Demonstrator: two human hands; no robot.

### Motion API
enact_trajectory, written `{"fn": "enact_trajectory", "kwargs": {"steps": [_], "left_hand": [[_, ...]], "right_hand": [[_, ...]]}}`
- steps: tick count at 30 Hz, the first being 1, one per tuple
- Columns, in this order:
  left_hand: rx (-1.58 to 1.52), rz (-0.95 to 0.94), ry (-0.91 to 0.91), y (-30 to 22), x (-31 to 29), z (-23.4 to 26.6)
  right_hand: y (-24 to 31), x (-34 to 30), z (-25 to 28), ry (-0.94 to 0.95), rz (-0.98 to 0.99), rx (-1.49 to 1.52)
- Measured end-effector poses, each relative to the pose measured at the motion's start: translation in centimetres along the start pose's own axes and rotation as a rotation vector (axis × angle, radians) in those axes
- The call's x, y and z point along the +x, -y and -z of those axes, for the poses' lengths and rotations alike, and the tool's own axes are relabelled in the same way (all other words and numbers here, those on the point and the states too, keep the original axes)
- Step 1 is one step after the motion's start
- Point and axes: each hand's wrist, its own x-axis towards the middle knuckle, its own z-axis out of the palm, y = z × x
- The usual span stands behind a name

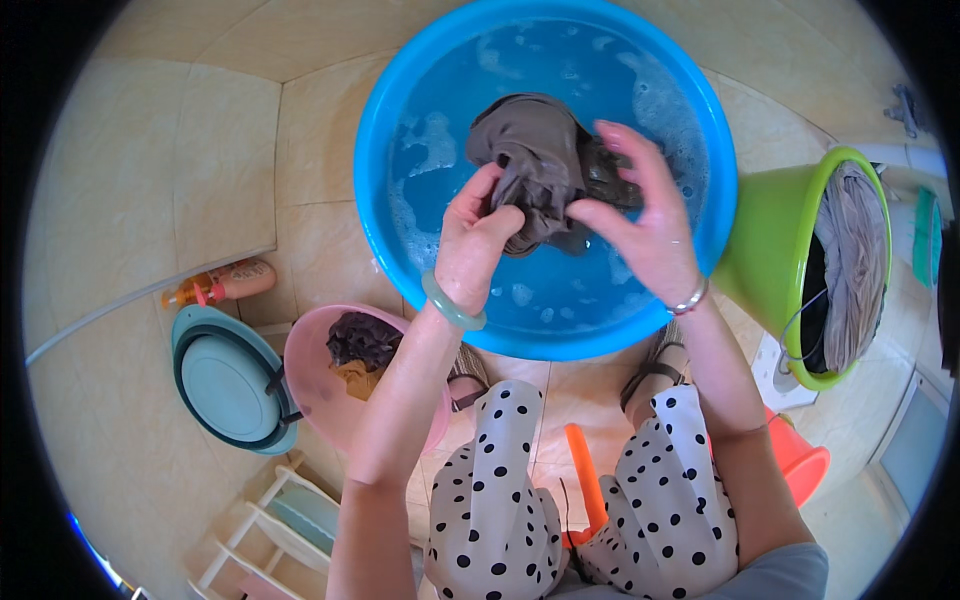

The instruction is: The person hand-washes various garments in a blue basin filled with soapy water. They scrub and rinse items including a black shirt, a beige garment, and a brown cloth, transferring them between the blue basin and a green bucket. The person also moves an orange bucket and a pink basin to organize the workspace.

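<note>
Washing appears midway: my left hand (474,235) pinches a grey-brown garment (532,145) in the blue tub (560,347); my right hand (650,225), fingers spread, flanks it. Rinsing seems undone; dark clothing (362,340) in the pink basin (318,400) probably waits.

And here's the grey-brown cloth (528,130), bunched up mid-basin! A smooth, rounded fold bulges at the far left, tight creases crowd the near side, and a darker, glossy wet stretch spreads right, over sudsy water (590,305) inside the round blue basin (545,347).
</note>
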Motion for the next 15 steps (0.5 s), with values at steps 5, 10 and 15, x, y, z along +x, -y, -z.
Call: {"fn": "enact_trajectory", "kwargs": {"steps": [5,10,15], "left_hand": [[0.278,-0.068,-0.012,-1.6,0.3,1.4],[0.415,0.144,-0.250,-0.6,1.7,7.2],[-0.535,0.062,-0.260,0.8,2.0,6.7]], "right_hand": [[-1.0,0.7,-1.0,0.058,-0.203,0.324],[-0.6,0.8,1.9,-0.138,-0.508,1.067],[1.1,0.9,3.1,-0.564,-0.823,1.238]]}}
